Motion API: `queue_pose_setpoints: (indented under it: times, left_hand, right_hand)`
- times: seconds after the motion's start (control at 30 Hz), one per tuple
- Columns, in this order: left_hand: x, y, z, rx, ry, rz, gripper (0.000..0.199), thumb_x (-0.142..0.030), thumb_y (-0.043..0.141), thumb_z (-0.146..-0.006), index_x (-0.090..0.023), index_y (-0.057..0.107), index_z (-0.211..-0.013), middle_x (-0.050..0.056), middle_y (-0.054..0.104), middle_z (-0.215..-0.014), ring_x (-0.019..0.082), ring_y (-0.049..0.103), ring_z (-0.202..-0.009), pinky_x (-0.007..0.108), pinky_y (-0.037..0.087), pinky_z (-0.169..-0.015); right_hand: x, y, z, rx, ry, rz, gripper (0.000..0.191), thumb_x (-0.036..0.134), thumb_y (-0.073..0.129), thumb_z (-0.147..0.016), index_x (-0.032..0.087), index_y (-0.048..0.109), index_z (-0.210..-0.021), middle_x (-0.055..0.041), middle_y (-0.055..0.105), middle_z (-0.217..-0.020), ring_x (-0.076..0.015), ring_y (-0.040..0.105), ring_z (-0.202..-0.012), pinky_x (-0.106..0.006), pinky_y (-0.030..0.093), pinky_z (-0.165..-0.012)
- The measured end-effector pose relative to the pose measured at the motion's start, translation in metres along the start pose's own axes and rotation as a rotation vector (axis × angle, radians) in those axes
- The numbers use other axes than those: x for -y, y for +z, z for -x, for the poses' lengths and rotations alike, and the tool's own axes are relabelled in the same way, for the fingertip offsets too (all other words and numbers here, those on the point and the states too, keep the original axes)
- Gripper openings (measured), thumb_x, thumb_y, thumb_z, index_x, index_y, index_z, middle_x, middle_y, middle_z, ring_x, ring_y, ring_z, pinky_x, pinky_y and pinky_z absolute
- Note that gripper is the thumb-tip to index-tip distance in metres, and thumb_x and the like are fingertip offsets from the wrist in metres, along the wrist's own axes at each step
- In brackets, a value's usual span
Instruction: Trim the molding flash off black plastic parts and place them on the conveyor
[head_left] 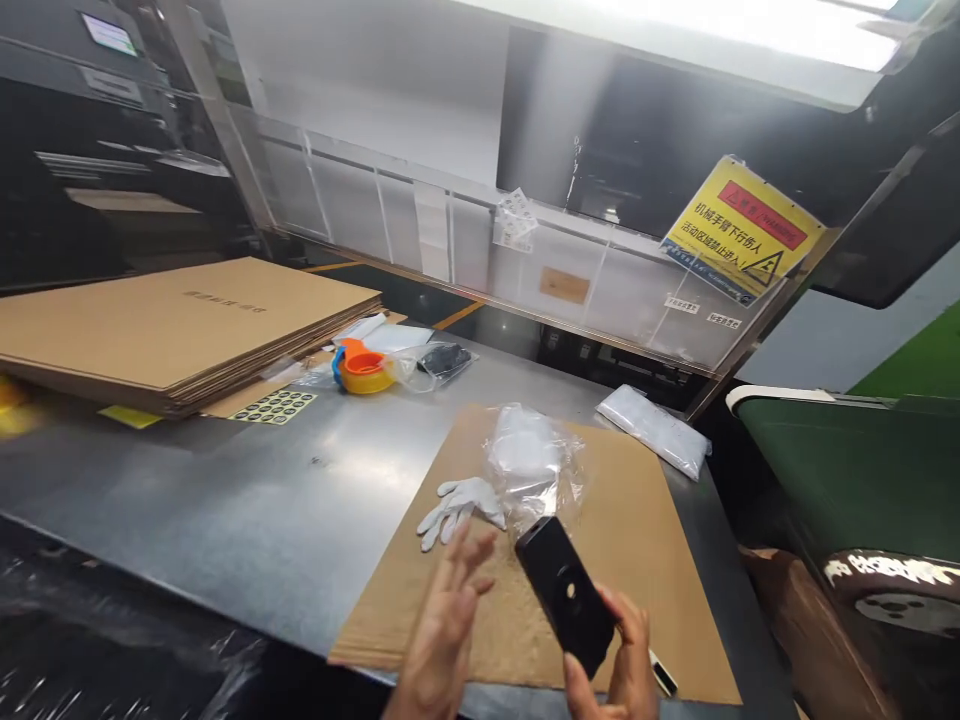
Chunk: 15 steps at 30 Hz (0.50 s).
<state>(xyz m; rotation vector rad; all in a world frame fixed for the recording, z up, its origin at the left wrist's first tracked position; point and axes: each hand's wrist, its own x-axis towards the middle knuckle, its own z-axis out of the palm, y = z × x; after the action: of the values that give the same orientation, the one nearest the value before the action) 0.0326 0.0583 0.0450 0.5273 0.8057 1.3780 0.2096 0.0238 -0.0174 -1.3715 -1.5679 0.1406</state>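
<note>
pinching a flat black case between thumb and fingers of the right hand, by the lower end only, probably to leave the broad face and its small pale spot uncovered. held tilted above the cardboard sheet, far end leaning leftward, perhaps for a good view of that face. beside the case, apart from it, the left hand, with fingers loosely spread, half curled and blurred, seemingly touching nothing, likely near so as to lend support. on the sheet just beyond, a white glove and a clear plastic bag of something white, close together and within easy reach; cannot tell whether touching. beneath, the sheet itself, laid on the metal table, presumably as padding against scratches. near the right hand, a small pale and dark thing, too hidden to name. well to the left, a stack of flat cardboard, a sheet of dark labels and an orange and yellow ring-shaped thing, perhaps set there to stay out of the way. by the sheet's far right corner, a white packet.
</note>
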Motion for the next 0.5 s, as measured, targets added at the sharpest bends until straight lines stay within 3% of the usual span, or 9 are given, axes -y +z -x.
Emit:
queue_pose_setpoints:
  times: [0.07, 0.13, 0.17, 0.27, 0.37, 0.5]
  left_hand:
    - [0.025, -0.001, 0.001, 0.037, -0.174, 0.094, 0.067, -0.059, 0.059, -0.071, -0.022, 0.048, -0.125, 0.011, 0.062, -0.111, 0.03, 0.049, -0.114, 0.044, 0.034, -0.099]
    - [0.046, -0.006, 0.005, 0.032, -0.33, 0.192, 0.073, -0.067, 0.051, -0.07, -0.023, 0.045, -0.128, 0.009, 0.066, -0.098, 0.029, 0.057, -0.102, 0.042, 0.039, -0.094]
    - [0.052, -0.009, 0.006, 0.012, -0.345, 0.212, 0.073, -0.066, 0.05, -0.071, -0.023, 0.043, -0.13, 0.008, 0.067, -0.092, 0.026, 0.06, -0.094, 0.04, 0.042, -0.09]
    - [0.052, -0.019, 0.004, 0.002, -0.36, 0.247, 0.068, -0.06, 0.05, -0.076, -0.023, 0.039, -0.132, 0.003, 0.064, -0.076, 0.018, 0.061, -0.071, 0.032, 0.047, -0.073]
    - [0.041, -0.025, -0.002, 0.07, -0.495, 0.274, 0.064, -0.061, 0.042, -0.08, -0.021, 0.042, -0.129, 0.001, 0.06, -0.067, 0.013, 0.056, -0.053, 0.026, 0.045, -0.055]
    - [0.042, -0.032, 0.0, 0.158, -0.602, 0.265, 0.063, -0.066, 0.032, -0.08, -0.021, 0.049, -0.121, 0.001, 0.058, -0.065, 0.013, 0.053, -0.046, 0.025, 0.041, -0.046]
  right_hand:
    - [0.002, 0.022, 0.026, 0.116, -0.006, -0.08, 0.062, 0.047, 0.056, -0.079, 0.038, 0.029, -0.133, -0.0093, 0.052, -0.117, -0.0375, 0.051, -0.104, -0.06, 0.045, -0.079]
    - [-0.001, 0.033, 0.04, 0.227, -0.017, -0.171, 0.061, 0.06, 0.046, -0.08, 0.037, 0.03, -0.134, -0.0089, 0.054, -0.118, -0.0364, 0.053, -0.104, -0.056, 0.047, -0.079]
    - [-0.006, 0.034, 0.041, 0.252, -0.005, -0.191, 0.058, 0.061, 0.039, -0.083, 0.035, 0.031, -0.134, -0.009, 0.055, -0.116, -0.0344, 0.054, -0.103, -0.052, 0.049, -0.078]
    - [-0.031, 0.028, 0.026, 0.22, 0.072, 0.051, 0.043, 0.046, 0.031, -0.091, 0.029, 0.038, -0.13, -0.0091, 0.056, -0.113, -0.0282, 0.054, -0.102, -0.046, 0.048, -0.081]
    - [-0.058, 0.026, 0.005, 0.215, 0.098, 0.443, 0.037, 0.04, 0.037, -0.09, 0.021, 0.053, -0.117, -0.0143, 0.056, -0.109, -0.0321, 0.049, -0.101, -0.053, 0.042, -0.083]
    - [-0.072, 0.034, 0.002, 0.256, 0.103, 0.499, 0.038, 0.035, 0.036, -0.09, 0.011, 0.061, -0.105, -0.0193, 0.058, -0.095, -0.0335, 0.049, -0.092, -0.056, 0.041, -0.078]
